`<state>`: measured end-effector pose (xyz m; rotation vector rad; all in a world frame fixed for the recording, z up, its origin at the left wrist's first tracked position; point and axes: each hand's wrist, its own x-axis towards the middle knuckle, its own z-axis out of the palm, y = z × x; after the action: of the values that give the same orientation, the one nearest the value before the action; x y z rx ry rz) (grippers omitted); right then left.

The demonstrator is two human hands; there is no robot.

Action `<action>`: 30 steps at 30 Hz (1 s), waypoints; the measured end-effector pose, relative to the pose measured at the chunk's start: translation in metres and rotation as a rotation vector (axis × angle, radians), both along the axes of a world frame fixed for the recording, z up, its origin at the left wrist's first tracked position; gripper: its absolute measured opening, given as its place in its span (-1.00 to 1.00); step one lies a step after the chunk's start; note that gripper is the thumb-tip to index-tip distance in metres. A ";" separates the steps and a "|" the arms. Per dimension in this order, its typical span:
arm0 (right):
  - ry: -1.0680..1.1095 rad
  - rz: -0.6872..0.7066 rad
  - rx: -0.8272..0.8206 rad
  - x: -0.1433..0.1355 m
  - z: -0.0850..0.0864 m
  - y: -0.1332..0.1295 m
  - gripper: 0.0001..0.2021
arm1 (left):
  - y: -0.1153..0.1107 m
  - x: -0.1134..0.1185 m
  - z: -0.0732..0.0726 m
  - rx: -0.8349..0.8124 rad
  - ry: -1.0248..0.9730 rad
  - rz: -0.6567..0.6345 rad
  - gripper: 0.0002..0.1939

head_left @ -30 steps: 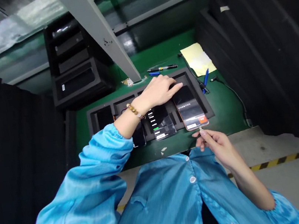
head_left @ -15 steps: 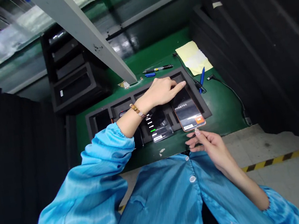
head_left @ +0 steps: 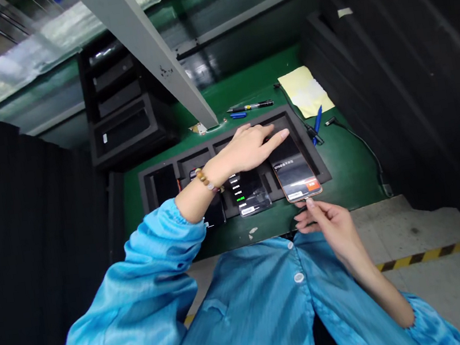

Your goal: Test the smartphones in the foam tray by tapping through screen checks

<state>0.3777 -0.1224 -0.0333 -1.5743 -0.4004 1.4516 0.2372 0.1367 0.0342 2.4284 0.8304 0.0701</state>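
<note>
A lit phone (head_left: pixel 294 171) with an orange edge lies in the right part of a black foam tray (head_left: pixel 325 172), its lower end over the tray's front rim. My left hand (head_left: pixel 247 148) reaches across from the left, fingers apart, its fingertips at the top of this phone. At the phone's bottom edge, my right hand (head_left: pixel 327 218) pinches a small cable plug between thumb and finger. Another phone (head_left: pixel 250 192) showing a list with one green line lies left of it. A third phone (head_left: pixel 214 212) is partly hidden under my left wrist.
Behind the tray lie a black pen (head_left: pixel 250 106) and a blue cap (head_left: pixel 238 116). Yellow paper (head_left: pixel 304 92), a blue pen (head_left: pixel 318 119) and a loose cable (head_left: pixel 357 139) are at the right. Stacked black foam trays (head_left: pixel 129 131) and a grey post (head_left: pixel 166 66) stand behind.
The whole view has shifted slightly, with the scene a little further right. Both hands keep nearly the same places at the orange-edged phone.
</note>
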 end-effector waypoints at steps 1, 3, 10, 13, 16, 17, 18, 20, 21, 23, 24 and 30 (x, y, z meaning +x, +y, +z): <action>-0.040 0.008 0.007 0.005 0.000 -0.001 -0.37 | -0.003 -0.011 0.006 0.025 -0.039 0.042 -0.24; -0.157 -0.016 0.050 0.017 0.002 -0.002 -0.40 | -0.009 -0.042 0.021 0.090 -0.118 0.175 -0.27; -0.725 -0.302 0.396 0.049 -0.012 0.030 -0.56 | -0.033 -0.218 0.034 0.279 -0.497 1.014 -0.25; -0.878 -0.259 0.490 0.048 -0.025 0.050 -0.59 | -0.044 -0.283 -0.009 0.171 -0.517 1.347 -0.25; -0.893 -0.210 0.521 0.047 -0.033 0.064 -0.56 | -0.052 -0.313 -0.055 0.029 -0.480 1.442 -0.11; -0.886 -0.206 0.523 0.047 -0.034 0.067 -0.55 | -0.053 -0.316 -0.066 0.003 -0.478 1.434 -0.10; -0.879 -0.205 0.523 0.048 -0.035 0.070 -0.54 | -0.053 -0.318 -0.075 -0.011 -0.478 1.421 -0.10; -0.860 -0.210 0.516 0.049 -0.035 0.075 -0.52 | -0.050 -0.319 -0.085 -0.007 -0.478 1.405 -0.13; -0.848 -0.216 0.508 0.050 -0.035 0.077 -0.51 | -0.048 -0.320 -0.087 0.008 -0.476 1.402 -0.15; -0.828 -0.229 0.498 0.051 -0.034 0.080 -0.49 | -0.045 -0.323 -0.088 0.051 -0.467 1.399 -0.19; -0.823 -0.232 0.497 0.051 -0.033 0.080 -0.48 | -0.043 -0.325 -0.089 0.072 -0.462 1.397 -0.21; -0.832 -0.225 0.485 0.052 -0.032 0.080 -0.50 | -0.042 -0.331 -0.094 0.136 -0.461 1.382 -0.41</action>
<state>0.4293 -0.0428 -0.0650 -1.6751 -0.9365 0.4160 -0.0938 0.0943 -0.0596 1.3717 2.0708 1.1392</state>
